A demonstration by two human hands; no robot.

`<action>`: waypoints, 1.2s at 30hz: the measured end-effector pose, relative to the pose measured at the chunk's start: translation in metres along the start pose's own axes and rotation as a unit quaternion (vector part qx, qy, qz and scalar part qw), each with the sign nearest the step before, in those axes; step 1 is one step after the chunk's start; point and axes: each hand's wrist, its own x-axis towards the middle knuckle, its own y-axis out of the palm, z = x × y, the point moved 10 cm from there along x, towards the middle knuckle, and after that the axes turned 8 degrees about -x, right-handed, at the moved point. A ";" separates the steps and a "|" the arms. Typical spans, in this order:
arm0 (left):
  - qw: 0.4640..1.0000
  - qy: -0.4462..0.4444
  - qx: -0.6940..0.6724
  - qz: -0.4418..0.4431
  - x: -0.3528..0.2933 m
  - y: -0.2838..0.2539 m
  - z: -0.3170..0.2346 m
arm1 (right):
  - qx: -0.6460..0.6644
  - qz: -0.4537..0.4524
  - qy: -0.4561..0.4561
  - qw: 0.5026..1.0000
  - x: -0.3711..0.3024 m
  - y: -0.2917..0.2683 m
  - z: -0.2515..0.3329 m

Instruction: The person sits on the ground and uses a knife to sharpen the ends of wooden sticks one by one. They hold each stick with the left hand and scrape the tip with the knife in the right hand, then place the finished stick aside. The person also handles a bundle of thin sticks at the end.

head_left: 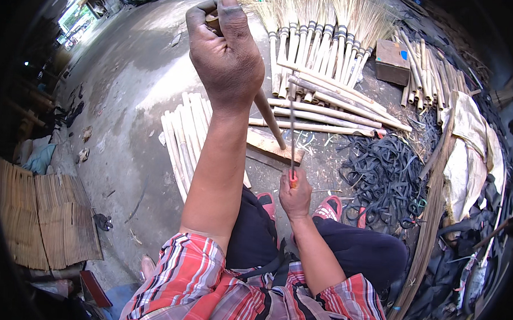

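My left hand (227, 50) is raised high and closed around the upper end of a bamboo stick (269, 119). The stick slants down behind my wrist, and its lower end stands on a wooden block (274, 148) on the ground. Lower and to the right, my right hand (295, 195) grips the red handle of a knife-like tool (292, 133). Its long, thin dark blade points away from me, seen nearly edge-on just right of the stick; its exact kind is unclear. Whether blade and stick touch, I cannot tell.
Bamboo sticks (177, 136) lie left of the block; more poles (339, 106) are piled beyond it. Several bristle brooms (324, 43) lie at the back. A cardboard box (392, 62), black rubber strips (382, 171) and a pale sack (468, 152) are on the right.
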 end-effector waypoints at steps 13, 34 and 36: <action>0.999 -0.009 -0.011 0.030 0.000 -0.001 0.001 | 0.081 -0.097 -0.059 0.990 0.011 -0.032 0.019; 0.983 -0.145 -0.092 0.066 -0.006 -0.014 -0.004 | -0.100 0.149 0.191 0.965 0.004 0.022 -0.022; 0.989 -0.132 -0.058 0.038 -0.004 -0.024 -0.003 | -0.030 0.072 0.113 0.991 0.007 0.011 -0.007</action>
